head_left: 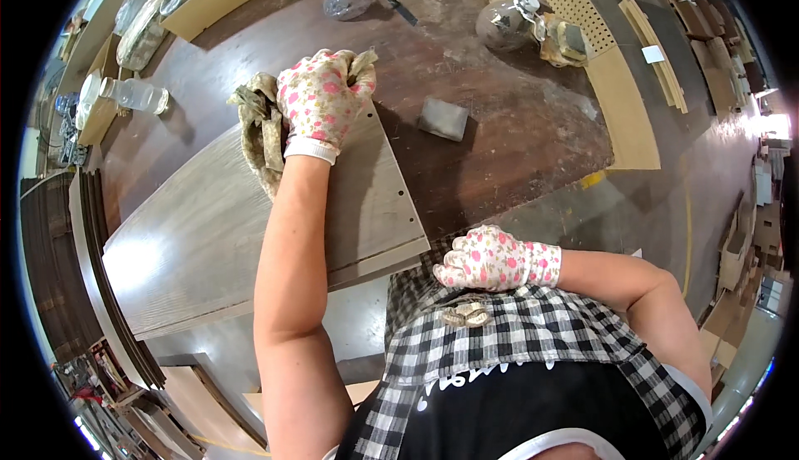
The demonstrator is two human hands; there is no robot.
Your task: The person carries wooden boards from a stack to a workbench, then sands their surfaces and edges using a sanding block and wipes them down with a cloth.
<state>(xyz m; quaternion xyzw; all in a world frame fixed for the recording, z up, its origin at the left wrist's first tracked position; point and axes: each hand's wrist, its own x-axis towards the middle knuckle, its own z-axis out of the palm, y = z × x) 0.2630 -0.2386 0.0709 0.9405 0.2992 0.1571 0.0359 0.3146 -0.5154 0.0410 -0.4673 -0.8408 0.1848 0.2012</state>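
A surface (533, 169) bears a grey board (196, 218), its long axis slanting up rightward, partly hidden by a forearm (291, 252). The left hand (325, 98) clutches a rag (261, 127) at the far edge; the right hand (493, 260) curls, palm hidden, hold unclear.

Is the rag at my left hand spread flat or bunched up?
Bunched up: the rag shows thick, crumpled folds at the left hand.

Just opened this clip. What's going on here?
Someone is working at a brown table. The gloved left hand holds a bunched, stained cloth at the far edge of a grey wood-grain panel. The gloved right hand is curled near the panel's right corner; whether it holds anything is hidden. A grey block lies right of the panel.
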